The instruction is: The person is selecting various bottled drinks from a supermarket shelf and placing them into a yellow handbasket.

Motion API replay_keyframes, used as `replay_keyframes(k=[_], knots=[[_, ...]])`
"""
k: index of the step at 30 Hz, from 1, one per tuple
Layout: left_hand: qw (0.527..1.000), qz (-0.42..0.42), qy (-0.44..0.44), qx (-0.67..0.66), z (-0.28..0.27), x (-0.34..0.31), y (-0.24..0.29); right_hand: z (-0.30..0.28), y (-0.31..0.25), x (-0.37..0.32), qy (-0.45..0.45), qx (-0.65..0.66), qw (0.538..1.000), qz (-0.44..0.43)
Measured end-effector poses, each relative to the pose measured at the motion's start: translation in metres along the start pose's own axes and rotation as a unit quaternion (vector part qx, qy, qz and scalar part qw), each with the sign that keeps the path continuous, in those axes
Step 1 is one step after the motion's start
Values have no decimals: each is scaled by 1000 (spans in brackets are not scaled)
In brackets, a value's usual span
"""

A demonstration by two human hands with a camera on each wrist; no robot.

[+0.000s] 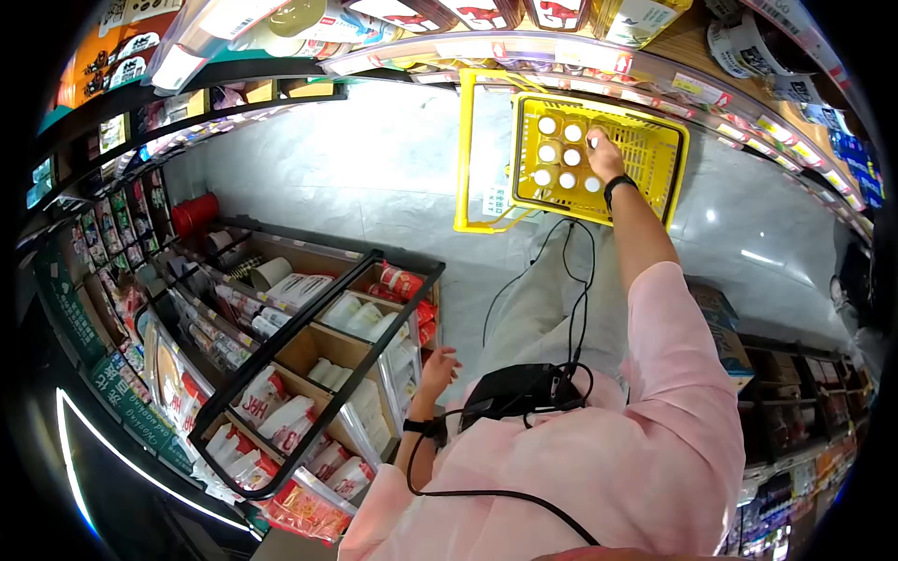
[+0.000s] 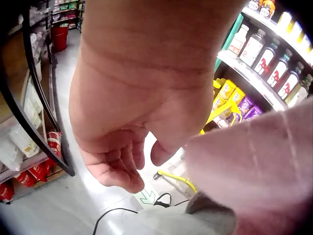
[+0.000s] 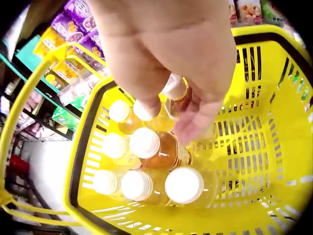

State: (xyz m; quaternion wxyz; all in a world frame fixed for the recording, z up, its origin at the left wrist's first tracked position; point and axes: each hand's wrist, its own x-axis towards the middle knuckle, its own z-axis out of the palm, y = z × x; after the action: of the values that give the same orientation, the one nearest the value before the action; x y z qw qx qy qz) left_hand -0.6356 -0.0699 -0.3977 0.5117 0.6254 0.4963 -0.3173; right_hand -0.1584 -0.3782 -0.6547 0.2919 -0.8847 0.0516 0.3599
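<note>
Several white-capped drink bottles (image 3: 164,152) stand in rows at one side of a yellow shopping basket (image 1: 680,178). My right hand (image 1: 608,157) reaches into the basket and grips one bottle (image 3: 180,90) near its cap, thumb on one side and curled fingers on the other. Amber and pale yellow drinks show through the bottles around it. My left hand (image 1: 437,372) hangs beside my body with loosely bent fingers and nothing in it. In the left wrist view, that left hand (image 2: 132,122) is above the floor, near the sleeve and trousers.
A black-railed display bin (image 1: 309,374) with packs and cups stands left of my body. Stocked shelves (image 1: 561,56) run along the front, past the basket. The basket's yellow handle (image 1: 465,154) stands out to the left. Black cables (image 1: 580,271) hang from a waist pouch (image 1: 510,391).
</note>
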Motion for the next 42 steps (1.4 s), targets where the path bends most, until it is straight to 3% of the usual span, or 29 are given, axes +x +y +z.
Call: replay_keyframes(k=[1,5,6,7,8,9,10,12,13,14,15,16,17,18,19,21,23,24,25,27,29,31,33,36,37,39,40,41,42], knots=[[1000,-27,-12,4,-5,-8,-5,15,6,-5,117,33,989,-84],[995,-51,-33,-75,-35,-14,8,-11,2,-70,224,87,962,-126],[1000,9,-17,-20,-49,-7,20,-31,-4,-102,238,157,939,-192],[997,72,0,32,-62,4,38,-66,-16,-140,188,188,938,-222],[959,187,36,210,-74,15,72,-100,-36,-183,165,194,931,-261],[875,294,79,377,-80,20,120,-130,-56,-223,158,197,920,-299],[926,280,60,248,-74,21,166,-165,-77,-265,101,226,931,-268],[852,385,159,318,-39,-8,273,-216,-115,-337,36,166,938,-304],[859,351,161,336,-11,-37,322,-246,-143,-375,1,99,948,-303],[869,436,96,216,13,-42,342,-259,-156,-395,16,66,944,-324],[865,434,4,251,35,-65,368,-270,-164,-413,30,36,938,-344],[873,426,-153,179,63,-99,388,-290,-172,-430,34,36,936,-349],[784,530,-226,232,83,-123,402,-313,-181,-445,-2,62,931,-360],[768,514,-303,234,102,-158,415,-335,-188,-459,-38,89,924,-369],[738,536,-343,225,120,-177,422,-354,-190,-469,-30,113,911,-395],[777,478,-407,40,152,-221,430,-395,-196,-478,-2,108,873,-475],[787,520,-331,-3,173,-231,432,-430,-189,-465,103,110,803,-576],[782,547,-294,-44,183,-248,441,-446,-193,-480,22,228,872,-434],[794,539,-275,-62,190,-256,448,-450,-196,-478,36,247,896,-368],[780,562,-237,-140,213,-255,453,-421,-183,-456,176,297,822,-453],[791,545,-204,-188,227,-273,457,-398,-170,-461,150,255,831,-470],[762,608,-166,-148,237,-284,456,-377,-164,-461,163,309,803,-483],[749,647,-86,-115,252,-292,445,-389,-154,-457,57,417,787,-452],[710,666,-91,-211,264,-310,442,-413,-134,-472,-64,478,757,-440],[709,666,-93,-210,264,-303,440,-415,-130,-472,-62,479,757,-441],[788,494,-323,-175,261,-289,436,-422,-123,-471,-160,512,674,-507],[788,530,-278,-143,268,-291,436,-428,-120,-475,-118,467,716,-505],[783,536,-284,-139,272,-295,437,-433,-117,-479,-109,465,716,-510],[803,529,-250,-117,276,-303,441,-437,-115,-482,-10,382,766,-517]])
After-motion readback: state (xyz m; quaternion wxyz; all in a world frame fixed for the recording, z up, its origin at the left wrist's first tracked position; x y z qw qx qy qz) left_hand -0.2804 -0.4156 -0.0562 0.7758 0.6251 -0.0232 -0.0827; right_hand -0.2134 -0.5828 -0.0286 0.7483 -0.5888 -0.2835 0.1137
